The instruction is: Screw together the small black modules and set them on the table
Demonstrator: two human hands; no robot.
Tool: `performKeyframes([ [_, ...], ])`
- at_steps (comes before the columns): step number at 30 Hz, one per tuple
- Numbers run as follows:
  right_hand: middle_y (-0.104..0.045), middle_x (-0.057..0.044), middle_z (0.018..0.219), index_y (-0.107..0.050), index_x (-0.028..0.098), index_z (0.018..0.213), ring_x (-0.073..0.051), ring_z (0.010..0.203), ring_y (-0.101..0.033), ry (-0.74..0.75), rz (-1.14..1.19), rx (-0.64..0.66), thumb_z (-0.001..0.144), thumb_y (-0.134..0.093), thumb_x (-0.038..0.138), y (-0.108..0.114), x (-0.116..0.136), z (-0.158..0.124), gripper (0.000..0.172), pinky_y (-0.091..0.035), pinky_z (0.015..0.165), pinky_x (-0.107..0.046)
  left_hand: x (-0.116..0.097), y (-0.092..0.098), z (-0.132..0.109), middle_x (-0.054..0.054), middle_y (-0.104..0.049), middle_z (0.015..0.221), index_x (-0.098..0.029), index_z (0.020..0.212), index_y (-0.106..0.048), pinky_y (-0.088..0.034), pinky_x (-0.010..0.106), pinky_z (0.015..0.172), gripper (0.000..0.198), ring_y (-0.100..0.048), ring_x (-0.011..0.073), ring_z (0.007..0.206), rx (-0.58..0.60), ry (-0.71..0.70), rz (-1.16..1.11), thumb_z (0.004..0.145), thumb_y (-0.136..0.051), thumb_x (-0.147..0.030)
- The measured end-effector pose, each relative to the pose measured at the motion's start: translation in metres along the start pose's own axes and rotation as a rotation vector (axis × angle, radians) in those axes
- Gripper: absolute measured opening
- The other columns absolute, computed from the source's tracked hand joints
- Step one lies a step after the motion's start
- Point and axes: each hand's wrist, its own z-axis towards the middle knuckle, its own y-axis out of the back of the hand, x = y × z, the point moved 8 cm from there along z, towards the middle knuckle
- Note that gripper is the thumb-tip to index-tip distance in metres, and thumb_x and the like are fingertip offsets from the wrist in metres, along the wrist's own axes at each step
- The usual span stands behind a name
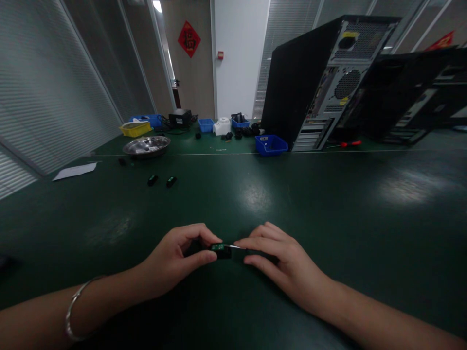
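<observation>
Between the thumb and index finger of my left hand (182, 253) is a small black case with a green circuit board (219, 248) in it. My right hand (279, 253) is closed around a slim dark-handled tool with a thin metal tip (234, 247). That tip reaches the right end of the case; whether it touches the board is too small to tell. Most of the tool's handle is hidden by my fingers. Two similar small black cases, a left one (152, 180) and a right one (171, 181), lie farther off on the green tabletop (204, 204).
A metal bowl (146, 147) and a white paper (75, 171) lie at the left. A blue bin (271, 145) stands beside a black computer tower (306, 82) at the back right. Behind the bowl is a yellow tray (135, 129). A red-handled tool (350, 143) lies by the tower.
</observation>
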Motion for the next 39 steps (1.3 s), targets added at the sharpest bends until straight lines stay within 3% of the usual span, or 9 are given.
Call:
performKeyframes([
  [4, -0.066, -0.002, 0.099, -0.067, 0.030, 0.125, -0.020, 0.091, -0.057, -0.001, 0.007, -0.004, 0.100, -0.060, 0.022, 0.000, 0.000, 0.000, 0.028, -0.045, 0.078, -0.034, -0.002, 0.000, 0.000, 0.002, -0.065, 0.090, -0.018, 0.102, -0.070, -0.046, 0.028, 0.074, 0.012, -0.061, 0.0169, 0.083, -0.006, 0.000, 0.017, 0.090, -0.067, -0.019],
  [11, -0.067, -0.003, 0.097, -0.069, 0.028, 0.122, -0.021, 0.091, -0.059, -0.036, 0.022, -0.024, 0.098, -0.061, 0.020, 0.001, -0.001, 0.003, 0.026, -0.047, 0.080, -0.035, -0.010, 0.003, 0.001, 0.002, -0.065, 0.094, -0.020, 0.107, -0.068, -0.046, 0.031, 0.078, 0.017, -0.062, 0.0186, 0.087, -0.069, -0.102, 0.290, 0.091, -0.064, -0.016],
  [16, -0.068, -0.004, 0.099, -0.070, 0.027, 0.120, -0.021, 0.094, -0.061, -0.065, 0.047, -0.055, 0.097, -0.062, 0.019, 0.005, -0.003, 0.003, 0.026, -0.049, 0.083, -0.035, -0.005, -0.003, 0.001, 0.002, -0.064, 0.093, -0.020, 0.105, -0.066, -0.041, 0.035, 0.080, 0.017, -0.058, 0.0212, 0.089, 0.004, -0.095, 0.508, 0.089, -0.065, -0.016],
  [19, -0.069, -0.004, 0.101, -0.070, 0.027, 0.120, -0.020, 0.095, -0.062, -0.063, 0.065, -0.067, 0.097, -0.063, 0.019, 0.005, -0.003, 0.004, 0.025, -0.049, 0.085, -0.035, -0.005, -0.009, -0.002, 0.000, -0.060, 0.087, -0.023, 0.111, -0.064, -0.039, 0.033, 0.075, 0.027, -0.055, 0.0207, 0.083, 0.074, -0.081, 0.592, 0.086, -0.072, -0.022],
  [22, -0.069, -0.004, 0.101, -0.070, 0.026, 0.119, -0.020, 0.095, -0.063, -0.072, 0.075, -0.085, 0.096, -0.063, 0.019, 0.006, -0.005, 0.003, 0.025, -0.050, 0.084, -0.035, -0.006, -0.012, -0.004, -0.001, -0.059, 0.083, -0.024, 0.116, -0.061, -0.039, 0.032, 0.072, 0.027, -0.054, 0.0194, 0.078, 0.119, -0.088, 0.582, 0.091, -0.068, -0.029],
  [24, -0.069, -0.004, 0.102, -0.070, 0.026, 0.118, -0.021, 0.095, -0.063, -0.080, 0.084, -0.090, 0.096, -0.063, 0.019, 0.007, -0.006, 0.002, 0.024, -0.050, 0.083, -0.034, -0.008, -0.009, -0.004, 0.000, -0.061, 0.085, -0.023, 0.117, -0.061, -0.041, 0.032, 0.073, 0.020, -0.055, 0.0194, 0.079, 0.074, -0.108, 0.566, 0.098, -0.054, -0.024],
  [27, -0.070, -0.004, 0.102, -0.070, 0.025, 0.118, -0.021, 0.095, -0.064, -0.087, 0.091, -0.091, 0.097, -0.062, 0.020, 0.007, -0.006, 0.001, 0.023, -0.051, 0.083, -0.034, -0.012, -0.005, -0.002, 0.005, -0.065, 0.100, -0.021, 0.118, -0.061, -0.045, 0.035, 0.082, 0.029, -0.059, 0.0212, 0.092, 0.028, -0.179, 0.554, 0.099, -0.042, -0.012],
  [32, -0.070, -0.005, 0.102, -0.070, 0.024, 0.116, -0.021, 0.094, -0.064, -0.087, 0.100, -0.103, 0.096, -0.062, 0.019, 0.009, -0.004, 0.001, 0.022, -0.051, 0.083, -0.035, -0.017, -0.017, -0.005, 0.008, -0.061, 0.134, -0.025, 0.132, -0.057, -0.043, 0.040, 0.103, 0.051, -0.055, 0.0231, 0.123, 0.216, -0.336, 0.541, 0.093, -0.040, 0.002],
  [39, -0.069, -0.005, 0.101, -0.071, 0.023, 0.116, -0.021, 0.094, -0.065, -0.098, 0.101, -0.103, 0.096, -0.062, 0.018, 0.008, -0.006, 0.002, 0.022, -0.051, 0.083, -0.035, -0.015, -0.021, -0.007, 0.007, -0.066, 0.114, -0.024, 0.127, -0.059, -0.048, 0.038, 0.093, 0.039, -0.060, 0.0231, 0.105, 0.245, -0.279, 0.546, 0.092, -0.054, -0.005],
])
